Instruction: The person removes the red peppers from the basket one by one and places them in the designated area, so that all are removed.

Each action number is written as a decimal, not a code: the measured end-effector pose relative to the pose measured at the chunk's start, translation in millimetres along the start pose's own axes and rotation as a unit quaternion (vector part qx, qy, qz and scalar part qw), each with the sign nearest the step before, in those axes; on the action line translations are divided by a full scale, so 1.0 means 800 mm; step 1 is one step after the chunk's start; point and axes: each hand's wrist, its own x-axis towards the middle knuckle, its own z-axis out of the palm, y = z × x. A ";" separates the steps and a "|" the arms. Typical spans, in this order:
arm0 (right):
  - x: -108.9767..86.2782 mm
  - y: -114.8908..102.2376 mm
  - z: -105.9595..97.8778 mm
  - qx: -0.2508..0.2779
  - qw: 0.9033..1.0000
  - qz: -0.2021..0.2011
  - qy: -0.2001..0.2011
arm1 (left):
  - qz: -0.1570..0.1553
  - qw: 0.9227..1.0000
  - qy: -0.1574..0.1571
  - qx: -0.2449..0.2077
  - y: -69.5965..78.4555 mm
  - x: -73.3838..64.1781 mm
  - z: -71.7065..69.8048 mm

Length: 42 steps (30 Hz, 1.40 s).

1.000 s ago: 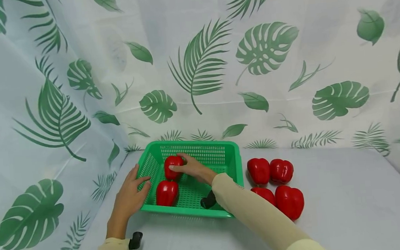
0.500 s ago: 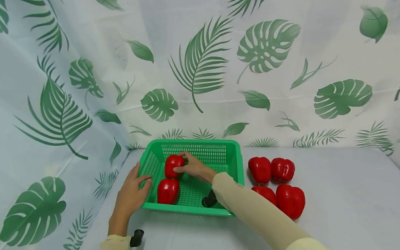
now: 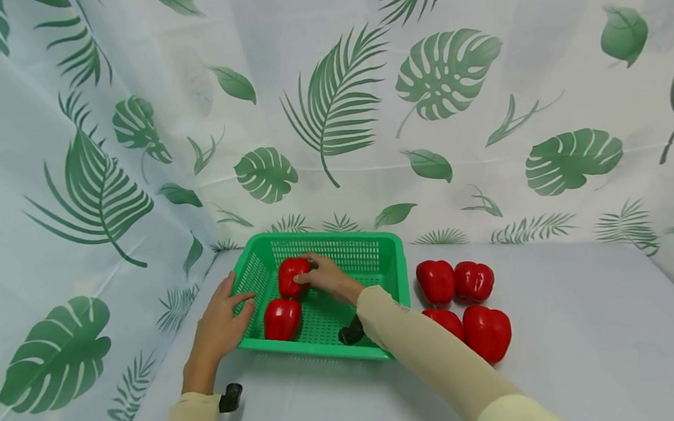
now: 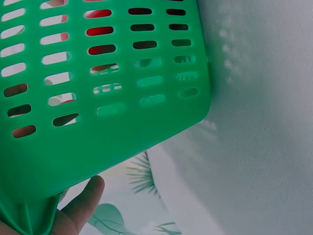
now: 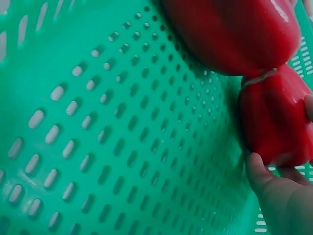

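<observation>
A green plastic basket (image 3: 325, 353) with slotted walls stands on the table. Inside, toward its left end, two red bell peppers lie one behind the other. My right hand (image 3: 327, 278) reaches in and holds the farther bell pepper (image 3: 292, 276), thumb at its near side and fingers behind. In the right wrist view that bell pepper (image 5: 276, 117) sits low in the basket, its stem end against the nearer bell pepper (image 5: 234, 29). My left hand (image 3: 220, 322) grips the basket's left rim, thumb over the inside; one finger (image 4: 85, 203) shows along the outside under the rim.
Several more red bell peppers (image 3: 487, 333) stand in a cluster on the white table (image 3: 593, 322), right of the basket; my right sleeve (image 3: 434, 356) partly covers one. A leaf-printed white sheet (image 3: 351, 102) hangs behind and at the left.
My right hand and the bell pepper it holds shift very slightly to the right. The left hand stays at the rim, and the view tilts a little.
</observation>
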 end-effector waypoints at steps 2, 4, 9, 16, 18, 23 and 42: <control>0.000 -0.002 -0.002 0.017 1.000 0.004 0.007 | 0.000 1.000 -0.001 -0.001 0.001 0.000 0.000; 0.000 -0.003 -0.003 0.032 0.999 0.009 0.013 | -0.001 1.000 -0.005 -0.002 0.003 0.001 -0.001; -0.003 -0.009 -0.004 0.047 0.999 0.014 0.021 | -0.004 1.000 -0.009 -0.001 0.003 0.001 -0.001; -0.011 -0.018 -0.005 0.068 0.997 0.026 0.015 | -0.007 1.000 -0.018 0.001 0.002 0.000 0.001; -0.012 -0.021 -0.007 0.079 0.996 0.026 0.016 | -0.006 1.000 -0.020 0.000 0.003 0.000 0.000; -0.011 -0.031 -0.014 0.099 0.995 0.012 0.015 | -0.004 1.000 -0.016 0.001 0.003 0.001 -0.004; -0.051 -0.071 -0.050 0.117 0.993 -0.013 0.007 | -0.002 1.000 -0.023 -0.001 0.005 0.001 -0.004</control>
